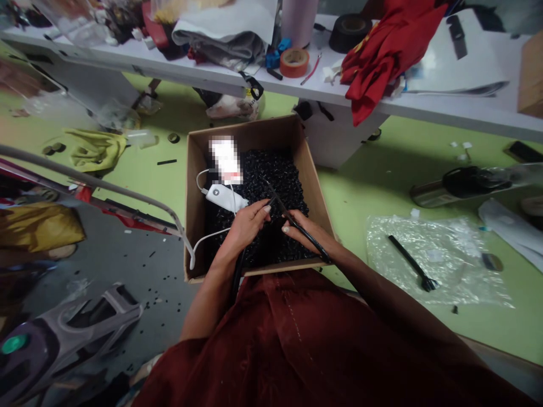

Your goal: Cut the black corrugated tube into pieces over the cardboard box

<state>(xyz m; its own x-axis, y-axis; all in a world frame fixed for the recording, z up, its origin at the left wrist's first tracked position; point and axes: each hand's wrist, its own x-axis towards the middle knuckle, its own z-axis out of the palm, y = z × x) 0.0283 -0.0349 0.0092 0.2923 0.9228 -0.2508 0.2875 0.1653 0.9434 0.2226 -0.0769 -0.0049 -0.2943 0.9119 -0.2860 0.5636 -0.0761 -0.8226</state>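
Over an open cardboard box [316, 186] filled with small black pieces [271, 164], my two hands almost meet. My left hand [250, 223] is closed in a pinch on the end of a thin black strip [237, 277], part of which shows below the wrist. My right hand [303, 229] is wrapped round a long dark scissors-like tool [307, 233]. Its narrow tip points away from me, close to my left fingertips; its exact kind is hard to make out. A white power bank [223, 196] with a cable lies on the pieces beside a blurred bright phone-like screen [227, 158].
A white shelf [314, 85] behind the box carries orange tape [294, 62], black tape [350, 33] and red cloth [390, 56]. Bubble wrap [445, 254] with a black tool on it and a steel flask [441, 186] lie right. A curved metal rail [127, 169] stands left.
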